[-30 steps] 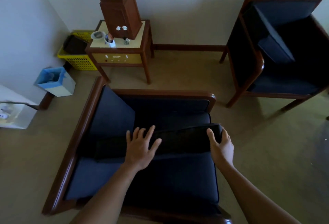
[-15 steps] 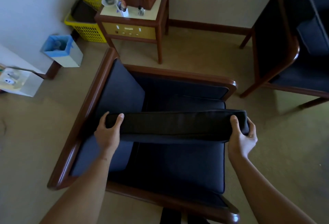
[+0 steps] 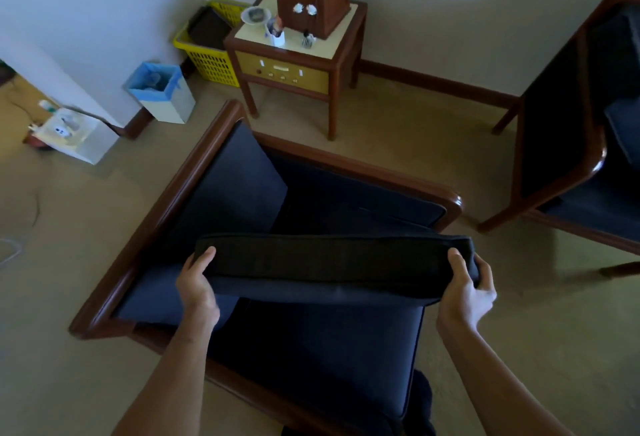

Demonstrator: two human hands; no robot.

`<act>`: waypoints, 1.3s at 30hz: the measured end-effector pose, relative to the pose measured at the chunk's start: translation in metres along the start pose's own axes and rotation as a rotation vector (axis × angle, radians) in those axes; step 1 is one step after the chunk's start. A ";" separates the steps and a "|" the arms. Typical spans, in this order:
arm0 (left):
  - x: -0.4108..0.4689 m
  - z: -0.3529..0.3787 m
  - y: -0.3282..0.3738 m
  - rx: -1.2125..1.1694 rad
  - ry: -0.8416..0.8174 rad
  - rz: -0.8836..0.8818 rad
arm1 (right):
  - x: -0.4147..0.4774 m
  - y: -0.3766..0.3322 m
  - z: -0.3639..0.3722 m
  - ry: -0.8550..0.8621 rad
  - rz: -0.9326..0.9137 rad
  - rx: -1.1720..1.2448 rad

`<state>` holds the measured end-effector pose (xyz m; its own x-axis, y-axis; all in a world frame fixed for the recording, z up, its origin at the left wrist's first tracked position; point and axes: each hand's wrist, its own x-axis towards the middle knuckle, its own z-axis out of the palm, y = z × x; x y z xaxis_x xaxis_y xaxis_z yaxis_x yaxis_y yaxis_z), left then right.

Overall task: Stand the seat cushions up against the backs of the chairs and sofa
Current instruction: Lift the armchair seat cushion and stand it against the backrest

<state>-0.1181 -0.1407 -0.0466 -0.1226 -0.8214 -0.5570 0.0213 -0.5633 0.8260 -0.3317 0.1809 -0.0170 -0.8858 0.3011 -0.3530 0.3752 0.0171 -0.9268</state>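
A dark blue seat cushion point(image 3: 332, 264) is lifted by its far edge above the seat of the wooden armchair point(image 3: 194, 176) below me. My left hand point(image 3: 197, 283) grips the cushion's left end, thumb on top. At the right end, my right hand point(image 3: 465, 293) wraps around the corner. The cushion's near part still lies on the seat. A second cushion point(image 3: 239, 176) leans against the chair's left arm. Another wooden armchair point(image 3: 568, 144) stands at the right, with a cushion point(image 3: 623, 130) propped inside it.
A wooden side table point(image 3: 298, 65) with a lamp base stands beyond the chair against the wall. A yellow basket point(image 3: 204, 51) and a blue-lined bin point(image 3: 159, 92) sit in the corner. A white box point(image 3: 76, 130) lies at the left. Beige carpet surrounds the chairs.
Both hands have moved from resting on the cushion to gripping its two ends, and its far edge has risen off the seat. My view has shifted closer over the chair.
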 end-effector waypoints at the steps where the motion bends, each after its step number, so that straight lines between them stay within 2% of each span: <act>1: -0.008 -0.004 -0.005 -0.010 0.039 0.000 | 0.008 -0.005 0.001 -0.027 -0.009 -0.017; 12: -0.104 -0.040 -0.037 -0.307 0.283 0.072 | 0.054 -0.078 0.034 -0.423 -0.172 -0.118; 21: -0.171 -0.068 -0.015 -0.417 0.463 0.179 | -0.006 -0.130 0.110 -0.624 -0.367 -0.101; 29: -0.164 -0.072 -0.009 -0.492 0.590 0.209 | -0.046 -0.150 0.213 -0.795 -0.476 -0.196; 39: -0.080 -0.052 0.018 -0.527 0.807 0.276 | -0.049 -0.117 0.363 -0.999 -0.462 -0.337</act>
<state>-0.0560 -0.0896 0.0089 0.6588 -0.6338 -0.4054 0.4083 -0.1515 0.9002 -0.4314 -0.1825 0.0625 -0.7227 -0.6874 -0.0719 -0.1211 0.2284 -0.9660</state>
